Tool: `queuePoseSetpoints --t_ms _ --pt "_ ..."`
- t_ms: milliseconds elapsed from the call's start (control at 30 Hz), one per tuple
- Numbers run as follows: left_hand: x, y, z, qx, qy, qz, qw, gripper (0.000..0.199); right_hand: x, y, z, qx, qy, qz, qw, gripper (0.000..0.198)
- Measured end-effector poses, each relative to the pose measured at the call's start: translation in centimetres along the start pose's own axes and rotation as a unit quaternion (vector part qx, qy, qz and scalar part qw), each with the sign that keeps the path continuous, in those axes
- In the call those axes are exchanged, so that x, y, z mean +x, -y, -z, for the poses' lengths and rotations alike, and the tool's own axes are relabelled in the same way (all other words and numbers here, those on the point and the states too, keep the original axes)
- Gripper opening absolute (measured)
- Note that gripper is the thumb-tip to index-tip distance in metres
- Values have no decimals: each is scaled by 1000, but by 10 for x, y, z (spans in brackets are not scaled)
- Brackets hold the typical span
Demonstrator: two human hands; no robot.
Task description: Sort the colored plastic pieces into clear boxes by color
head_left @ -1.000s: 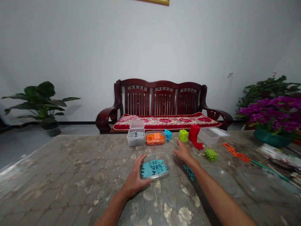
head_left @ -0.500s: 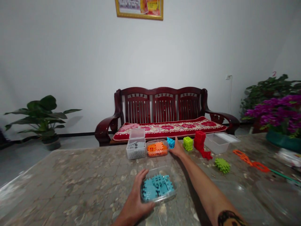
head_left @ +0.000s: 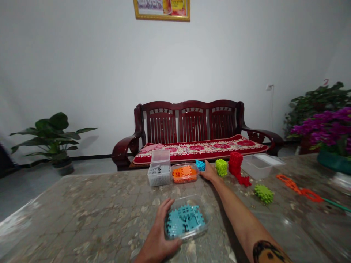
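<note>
R hand [head_left: 210,172] fwd vs. before, prob. touching blue block [head_left: 200,165]

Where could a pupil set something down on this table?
Free: tabletop left of the left hand and the box of grey pieces; a thin strip between orange tub and turquoise tub. Crowded: the far edge, from that box past the right hand to the red blocks.

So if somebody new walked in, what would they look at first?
Probably the purple flowers at the far right and the dark red bench by the wall. On the table, the tall red blocks stand out near the far edge. Up close, the left hand holds a clear tub of blue pieces.
</note>
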State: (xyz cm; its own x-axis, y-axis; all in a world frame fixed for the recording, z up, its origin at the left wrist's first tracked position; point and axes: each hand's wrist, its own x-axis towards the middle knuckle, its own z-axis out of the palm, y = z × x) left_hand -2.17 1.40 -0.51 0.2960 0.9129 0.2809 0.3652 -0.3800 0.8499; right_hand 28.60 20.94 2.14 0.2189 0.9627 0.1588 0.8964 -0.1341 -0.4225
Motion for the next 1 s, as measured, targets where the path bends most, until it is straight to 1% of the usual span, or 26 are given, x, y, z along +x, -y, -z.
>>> queuePoseSetpoints --t_ms 133,267,400,667,867,1000 --pt "-1 -6 2 -6 3 9 1000 96 -6 3 3 -15 -4 -15 1000 62" --pt "0 -3 3 -9 7 9 1000 96 -17 4 7 -22 -12 -26 999 53" --pt "1 0 3 -5 4 7 1000 97 -31 2 12 -26 -21 -33 999 52" --pt "3 -2 4 -11 10 9 1000 95 -61 -9 21 -40 -26 -33 998 48" --pt "6 -1 5 -21 14 -18 1000 93 -96 -19 32 -56 -16 -16 998 44" --pt "8 -5 6 -18 9 -31 999 91 -125 -19 41 -64 -4 3 998 42"
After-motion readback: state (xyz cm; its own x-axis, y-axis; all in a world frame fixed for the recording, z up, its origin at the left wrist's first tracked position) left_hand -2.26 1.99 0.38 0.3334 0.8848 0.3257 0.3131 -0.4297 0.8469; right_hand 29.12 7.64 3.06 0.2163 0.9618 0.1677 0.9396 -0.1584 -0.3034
